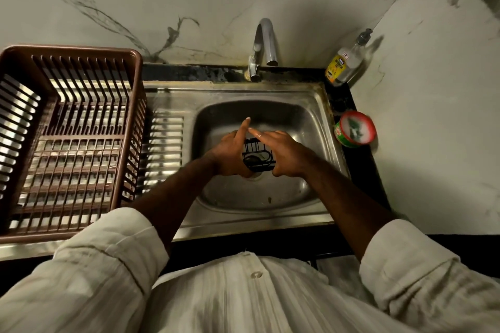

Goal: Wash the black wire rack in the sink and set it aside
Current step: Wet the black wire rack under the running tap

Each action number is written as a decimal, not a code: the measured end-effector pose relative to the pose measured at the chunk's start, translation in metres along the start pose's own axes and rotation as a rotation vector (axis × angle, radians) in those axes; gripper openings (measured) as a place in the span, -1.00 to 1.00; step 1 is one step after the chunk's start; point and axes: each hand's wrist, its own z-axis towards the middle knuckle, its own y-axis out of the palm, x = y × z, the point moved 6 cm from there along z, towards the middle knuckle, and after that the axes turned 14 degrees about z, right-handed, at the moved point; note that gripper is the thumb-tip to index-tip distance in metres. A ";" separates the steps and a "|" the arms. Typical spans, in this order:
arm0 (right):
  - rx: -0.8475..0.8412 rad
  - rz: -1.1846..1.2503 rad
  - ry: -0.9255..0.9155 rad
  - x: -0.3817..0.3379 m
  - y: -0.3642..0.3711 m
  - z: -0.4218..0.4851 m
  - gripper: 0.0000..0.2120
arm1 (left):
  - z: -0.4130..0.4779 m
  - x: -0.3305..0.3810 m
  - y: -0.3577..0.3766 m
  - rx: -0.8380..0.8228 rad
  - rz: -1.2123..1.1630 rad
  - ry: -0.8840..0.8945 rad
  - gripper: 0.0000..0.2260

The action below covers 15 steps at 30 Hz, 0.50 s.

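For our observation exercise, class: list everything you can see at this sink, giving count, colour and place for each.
black wire rack: one, black, held over the basin's drain
sink: one, steel, centre
tap: one, chrome, behind the basin
dish basket: one, brown, on the drainboard, left
pump bottle: one, clear with yellow label, back right corner
round tub: one, green and red with white top, right of the sink
sleeves: two, pale, bottom of view
hands: two, left hand and right hand, holding the rack between them
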 end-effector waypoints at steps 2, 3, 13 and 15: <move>-0.003 0.019 -0.011 0.000 0.002 -0.003 0.13 | -0.002 -0.001 0.003 0.005 -0.020 -0.003 0.32; -0.005 0.020 -0.017 0.000 0.004 -0.004 0.13 | -0.003 -0.001 0.004 0.006 -0.027 -0.004 0.31; 0.043 0.002 -0.111 0.006 0.030 -0.016 0.07 | -0.014 -0.009 0.034 0.022 0.074 0.004 0.09; 0.054 0.031 -0.110 0.011 0.038 -0.017 0.09 | -0.014 -0.009 0.038 0.016 0.083 0.004 0.05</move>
